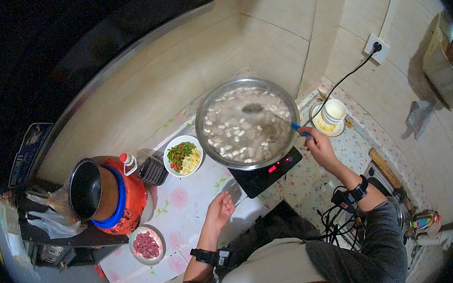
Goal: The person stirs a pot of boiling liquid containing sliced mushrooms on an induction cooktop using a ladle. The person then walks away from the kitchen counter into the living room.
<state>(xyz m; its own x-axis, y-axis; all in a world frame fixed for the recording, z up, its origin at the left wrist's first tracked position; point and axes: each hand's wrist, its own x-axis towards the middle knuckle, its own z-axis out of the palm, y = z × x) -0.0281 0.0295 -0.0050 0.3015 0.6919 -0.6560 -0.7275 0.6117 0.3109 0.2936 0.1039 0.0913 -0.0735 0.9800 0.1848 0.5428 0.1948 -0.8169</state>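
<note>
A wide steel pot (pixel 207 151) sits on a black induction cooker (pixel 251 184) with lit red digits. Pale beans and lumps that may be meat float in its cloudy liquid (pixel 228 121). My right hand (pixel 320 146) grips the blue handle (pixel 300 130) of a ladle or strainer at the pot's right rim. That tool's dark round head (pixel 253 108) shows in the liquid toward the far side. My left hand (pixel 221 209) hovers over the table edge in front of the cooker, fingers loosely curled and holding nothing.
Left of the pot stand a bowl of chopped peppers and garlic (pixel 183 156), a dark bottle (pixel 152 170), an inner pot (pixel 88 191) on a red bucket, and a bowl of cut raw meat (pixel 146 245). Stacked white bowls (pixel 334 111) and a power cord (pixel 347 76) are to the right.
</note>
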